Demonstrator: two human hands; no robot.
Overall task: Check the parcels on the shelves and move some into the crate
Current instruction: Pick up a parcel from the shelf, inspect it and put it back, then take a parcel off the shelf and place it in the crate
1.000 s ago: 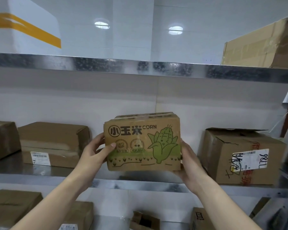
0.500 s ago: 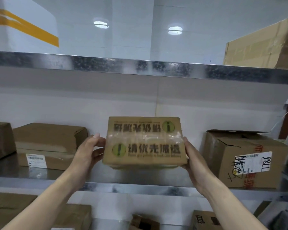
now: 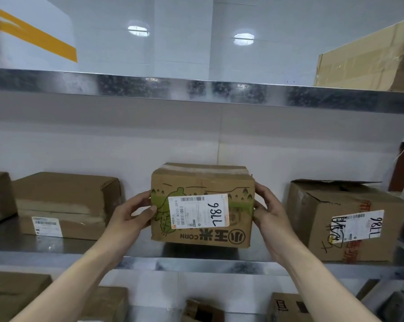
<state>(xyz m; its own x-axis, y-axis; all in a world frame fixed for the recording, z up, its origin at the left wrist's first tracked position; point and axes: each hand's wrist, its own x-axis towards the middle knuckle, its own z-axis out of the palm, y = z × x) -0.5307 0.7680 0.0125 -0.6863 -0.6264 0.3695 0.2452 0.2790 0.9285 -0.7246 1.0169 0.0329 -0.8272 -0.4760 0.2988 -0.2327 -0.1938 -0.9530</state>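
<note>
both hands are gripping the small brown cardboard corn-print box (image 3: 202,205), holding it up in front of the middle metal shelf (image 3: 56,246). the left hand (image 3: 128,217) is clamping the box's left side, thumb on the front face; the right hand (image 3: 269,213) is pressing flat against the right side. the box is sitting upside down, its white shipping label (image 3: 198,211) facing the camera. a bigger taped brown carton (image 3: 345,219) is resting on the shelf to the right, a flat brown box (image 3: 63,203) to the left.
</note>
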